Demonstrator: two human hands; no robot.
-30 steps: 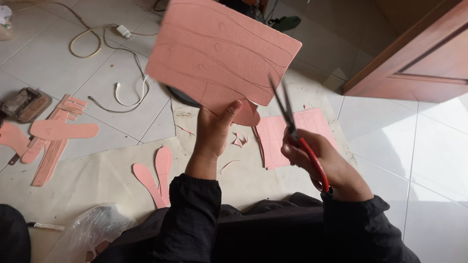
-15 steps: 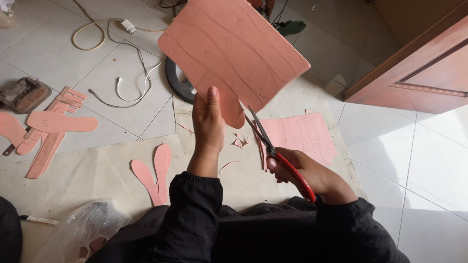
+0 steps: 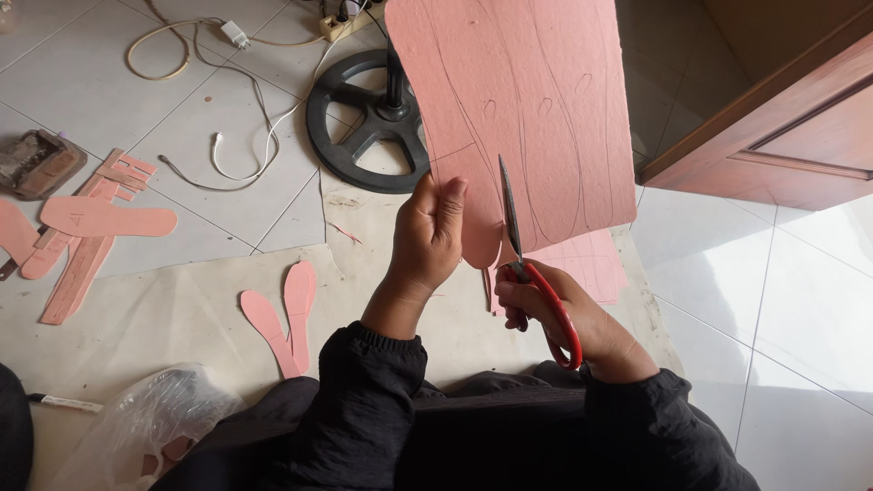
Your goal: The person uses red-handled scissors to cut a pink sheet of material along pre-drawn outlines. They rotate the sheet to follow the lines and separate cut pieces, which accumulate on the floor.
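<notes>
- The floor [image 3: 800,300] was laid with pale glossy tiles, brightly lit on the right side, with a brown wooden door [image 3: 782,127] standing at the upper right.
- A beige paper sheet [image 3: 164,309] lay spread over the tiles in front of the seated person, whose dark-clothed lap filled the bottom of the view.
- The left hand [image 3: 427,241] was closed in a pinching grip on the lower left edge of a pink board [image 3: 523,109], held up above the floor and marked with curved pencil outlines.
- The right hand [image 3: 564,314] had its grip closed through the red handles of the scissors [image 3: 527,264], whose blades pointed up into the bottom edge of the board.
- Two pink sole cut-outs [image 3: 282,314] lay on the paper just left of the left arm.
- More pink soles and strips [image 3: 82,227] lay on the tiles at far left, near a worn brown object [image 3: 36,162].
- A black round fan base [image 3: 364,123] stood behind the board, with white cables [image 3: 227,136] trailing across the tiles.
- A clear plastic bag [image 3: 145,427] sat at lower left.
</notes>
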